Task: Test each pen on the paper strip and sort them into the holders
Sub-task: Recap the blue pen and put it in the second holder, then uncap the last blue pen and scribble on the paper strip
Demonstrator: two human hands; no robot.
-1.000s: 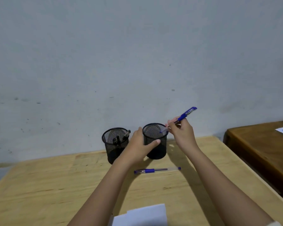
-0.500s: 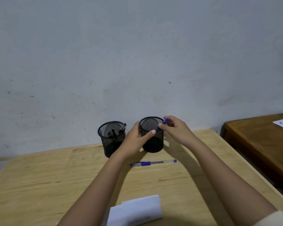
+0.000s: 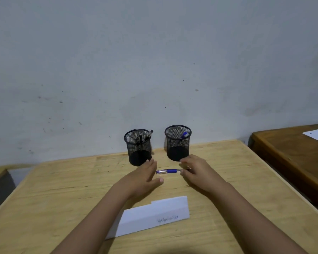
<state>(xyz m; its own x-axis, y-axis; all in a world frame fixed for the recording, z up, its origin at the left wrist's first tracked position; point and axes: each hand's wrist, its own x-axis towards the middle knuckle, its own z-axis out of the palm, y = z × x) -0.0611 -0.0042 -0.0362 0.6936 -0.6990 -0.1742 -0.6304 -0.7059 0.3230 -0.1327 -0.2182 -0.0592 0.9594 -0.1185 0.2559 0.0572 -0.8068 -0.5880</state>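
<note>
Lying on the worktop [image 3: 246, 171]: one blue pen [image 3: 168, 171], right hand [image 3: 196, 173] fingers closing on its end, grip uncertain. Left hand [image 3: 143, 177] spread, empty. Right holder [image 3: 178, 143]: one blue pen. Left holder [image 3: 138, 146]: dark pens. Paper strip [image 3: 154, 216] nearest the person, scribbled.

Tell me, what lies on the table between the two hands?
In the head view, a blue pen lies flat on the table between the left hand and the right hand, whose fingertips reach its end.
</note>
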